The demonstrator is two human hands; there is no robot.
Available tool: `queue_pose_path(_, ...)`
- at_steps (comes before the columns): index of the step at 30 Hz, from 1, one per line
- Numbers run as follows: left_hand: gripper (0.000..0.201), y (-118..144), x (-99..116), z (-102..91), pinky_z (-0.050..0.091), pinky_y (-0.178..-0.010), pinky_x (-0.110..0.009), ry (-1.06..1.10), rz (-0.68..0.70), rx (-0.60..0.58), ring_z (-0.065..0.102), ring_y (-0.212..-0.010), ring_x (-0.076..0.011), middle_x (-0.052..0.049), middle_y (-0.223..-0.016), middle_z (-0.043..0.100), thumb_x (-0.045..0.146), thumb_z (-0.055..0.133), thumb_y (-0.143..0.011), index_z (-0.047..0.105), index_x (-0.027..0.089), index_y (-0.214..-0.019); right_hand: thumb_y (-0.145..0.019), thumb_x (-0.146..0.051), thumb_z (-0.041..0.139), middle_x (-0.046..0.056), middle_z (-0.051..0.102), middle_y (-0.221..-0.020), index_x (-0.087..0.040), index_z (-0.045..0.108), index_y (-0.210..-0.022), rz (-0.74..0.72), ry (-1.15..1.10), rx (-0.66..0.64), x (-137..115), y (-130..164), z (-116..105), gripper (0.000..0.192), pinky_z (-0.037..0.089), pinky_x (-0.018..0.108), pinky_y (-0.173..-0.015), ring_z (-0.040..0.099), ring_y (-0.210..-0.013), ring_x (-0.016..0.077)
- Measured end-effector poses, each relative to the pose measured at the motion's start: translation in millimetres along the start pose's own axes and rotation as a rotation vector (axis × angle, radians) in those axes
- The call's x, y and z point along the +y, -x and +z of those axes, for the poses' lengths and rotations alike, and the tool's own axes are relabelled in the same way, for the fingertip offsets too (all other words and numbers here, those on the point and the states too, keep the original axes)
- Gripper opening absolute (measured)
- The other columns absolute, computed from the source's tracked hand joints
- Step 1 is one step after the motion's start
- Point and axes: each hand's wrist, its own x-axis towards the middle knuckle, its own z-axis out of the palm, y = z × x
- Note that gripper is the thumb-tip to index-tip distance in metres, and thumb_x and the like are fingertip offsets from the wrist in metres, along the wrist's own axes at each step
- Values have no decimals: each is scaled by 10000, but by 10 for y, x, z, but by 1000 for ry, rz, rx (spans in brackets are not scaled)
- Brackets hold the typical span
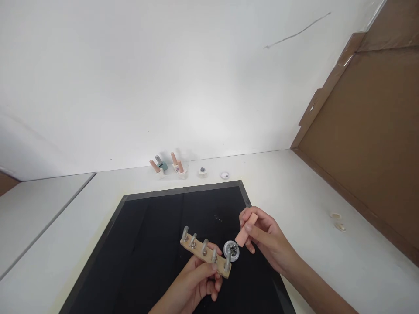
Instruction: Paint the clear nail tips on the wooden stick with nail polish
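1. Pinched between thumb and fingers, the right hand [262, 235] has a small pink block [246, 232] closed in its grip, held above the black mat [147, 253].
2. Left hand [196, 283] is wrapped around the underside of a wooden strip [205, 255] with five upright metal pegs [204, 247]; a round metal disc [231, 250] shows at its right end.
3. Strip looks stiff and light, best held by its long edges, clear of the pegs; the block seems light and easily dropped.
4. Well apart by the wall stand small peg pieces [168, 165], and two rings [338, 221] lie to the right. Nothing stands between the hands.

Open black mat [153, 244] behind rack [204, 255]
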Motion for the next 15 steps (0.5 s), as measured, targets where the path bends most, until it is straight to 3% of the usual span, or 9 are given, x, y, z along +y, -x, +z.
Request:
queue_pose_path(6,328,-12,-20,-27,355,-423,-166,36,-9,-19,509,-501,-79,26,-585,540,261,697,-659,504,162,-905,-789,-281,659,-15,566,-653,-179,568,-779,12,-5,-64,48,-4,-3,137,376,166,-418,462,-477,61)
queue_pose_path(15,349,-25,-35,-49,333,-420,-171,25,-4,-30,501,-504,-82,28,-583,533,285,709,-644,506,171,-905,-776,-305,669,-17,540,-643,-178,561,-807,41,1,170,27,-44,-10,169,380,195,-447,443,-508,83)
